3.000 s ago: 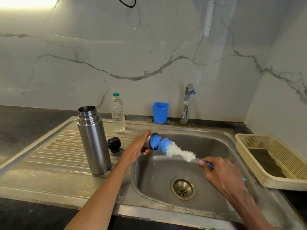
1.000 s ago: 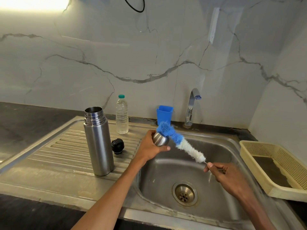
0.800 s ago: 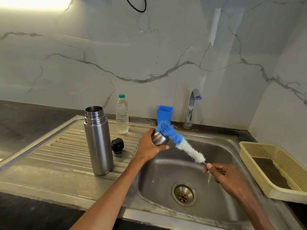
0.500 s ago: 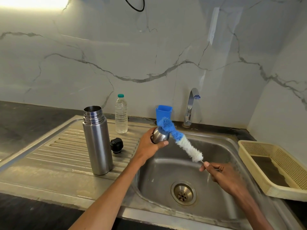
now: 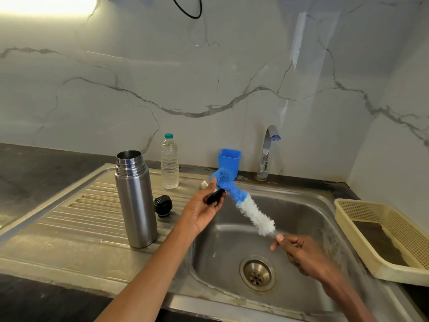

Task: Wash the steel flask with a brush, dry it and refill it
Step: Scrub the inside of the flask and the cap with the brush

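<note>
A: What have my hands got?
B: Left hand (image 5: 204, 209) grips the flask cup (image 5: 212, 194); right hand (image 5: 299, 254) pinches the brush (image 5: 241, 201) handle, bristles against the cup.
A: The steel flask (image 5: 135, 201)?
B: Upright, open, left on the drainboard (image 5: 69, 219).

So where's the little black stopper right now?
In the head view, the black stopper sits on the ribbed draining board, left of the basin, just right of the upright steel flask.
</note>
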